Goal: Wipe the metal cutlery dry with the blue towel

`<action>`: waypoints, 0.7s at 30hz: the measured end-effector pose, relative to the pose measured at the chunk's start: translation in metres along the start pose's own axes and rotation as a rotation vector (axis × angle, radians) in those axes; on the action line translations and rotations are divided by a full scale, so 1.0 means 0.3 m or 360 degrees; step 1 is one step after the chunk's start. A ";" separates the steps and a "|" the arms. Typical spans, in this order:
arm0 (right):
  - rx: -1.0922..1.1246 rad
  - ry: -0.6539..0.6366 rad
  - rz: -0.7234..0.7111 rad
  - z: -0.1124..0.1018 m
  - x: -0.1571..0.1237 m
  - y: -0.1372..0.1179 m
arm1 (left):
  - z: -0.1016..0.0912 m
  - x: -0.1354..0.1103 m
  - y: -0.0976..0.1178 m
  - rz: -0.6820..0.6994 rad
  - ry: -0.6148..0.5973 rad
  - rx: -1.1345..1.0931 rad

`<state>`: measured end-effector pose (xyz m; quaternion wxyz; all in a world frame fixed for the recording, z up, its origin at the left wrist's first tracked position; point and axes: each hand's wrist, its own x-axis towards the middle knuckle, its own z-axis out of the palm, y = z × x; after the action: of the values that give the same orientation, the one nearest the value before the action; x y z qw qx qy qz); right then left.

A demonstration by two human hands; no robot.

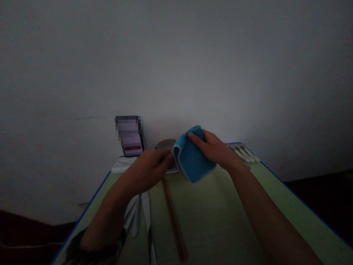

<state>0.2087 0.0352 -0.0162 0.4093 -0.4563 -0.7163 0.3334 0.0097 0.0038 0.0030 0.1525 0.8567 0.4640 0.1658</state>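
My right hand (pixel 212 147) grips a folded blue cloth (pixel 194 158) with pale edging, thumb on top and a corner hanging down. Beside the cloth's left edge is my left hand (pixel 154 165), its fingers pinched together; what they hold, if anything, is hidden in the dim light. Behind the left fingers stands a round bowl or dish (pixel 165 144), partly covered by hand and cloth. Below the hands, a pair of brown chopsticks (pixel 173 221) lies lengthwise on the table. Left of them lie several pale utensils (pixel 135 217) and a knife-like piece (pixel 146 209), partly behind my left forearm.
A phone (pixel 132 141) leans against the wall at the back left, with a white item (pixel 122 164) in front of it. Several white-handled utensils (pixel 244 152) lie at the back right. The green table (pixel 215 224) has a blue edge and meets the wall.
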 end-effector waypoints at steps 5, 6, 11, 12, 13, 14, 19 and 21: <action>0.0178 -0.0279 0.0024 -0.032 -0.008 -0.006 | -0.017 -0.013 -0.028 0.0001 -0.0029 -0.0196; 0.0229 -0.0353 0.0019 -0.041 -0.011 -0.009 | -0.021 -0.016 -0.036 0.0000 -0.0036 -0.0243; 0.0441 -0.0588 -0.0059 -0.065 -0.023 -0.032 | -0.029 -0.023 -0.066 0.0020 -0.0043 -0.0333; 0.0415 -0.0575 -0.0071 -0.064 -0.024 -0.036 | -0.028 -0.022 -0.065 0.0035 -0.0033 -0.0325; 0.0357 -0.0537 -0.0076 -0.062 -0.024 -0.040 | -0.025 -0.021 -0.061 0.0052 -0.0018 -0.0313; 0.0273 -0.0476 -0.0075 -0.059 -0.024 -0.043 | -0.023 -0.020 -0.055 0.0069 0.0000 -0.0296; 0.0010 -0.0355 -0.0025 -0.048 -0.019 -0.040 | -0.024 -0.017 -0.039 0.0072 0.0018 -0.0205; 0.0146 -0.0486 -0.0032 -0.050 -0.020 -0.039 | -0.035 -0.024 -0.047 0.0056 -0.0008 -0.0260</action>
<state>0.2190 0.0269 -0.0013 0.3193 -0.3740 -0.7588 0.4271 -0.0090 0.0062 0.0056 0.2202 0.8498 0.4335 0.2035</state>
